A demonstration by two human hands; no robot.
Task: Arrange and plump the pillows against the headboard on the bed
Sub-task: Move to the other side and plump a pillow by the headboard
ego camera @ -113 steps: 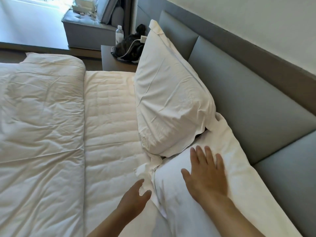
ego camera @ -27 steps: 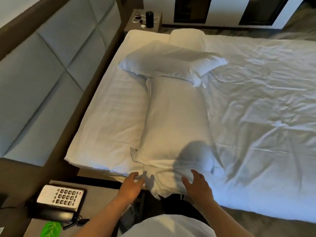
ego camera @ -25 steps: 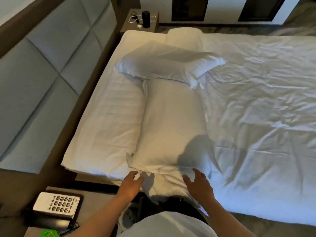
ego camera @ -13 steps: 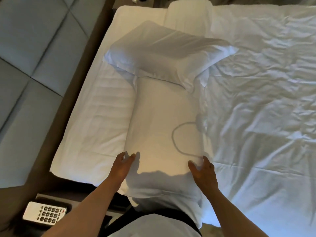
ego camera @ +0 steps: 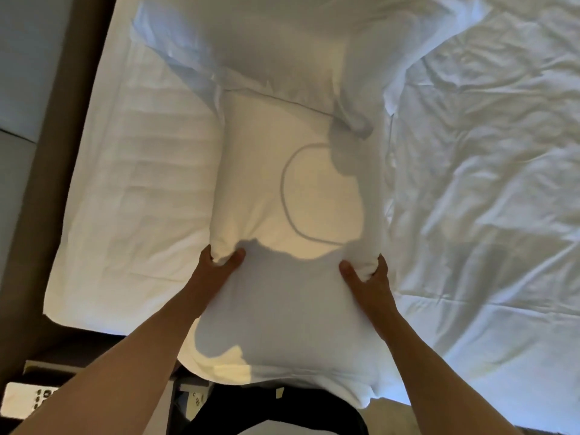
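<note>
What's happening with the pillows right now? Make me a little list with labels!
near pillow: long white pillow lying on the bed, its near end hanging past the mattress edge
far pillow: second white pillow lying across the far end of the first
left hand: left hand pinching the near pillow's left edge
right hand: right hand pinching its right edge
headboard: grey padded headboard at left, not touching either pillow
duvet: rumpled white duvet at right
</note>
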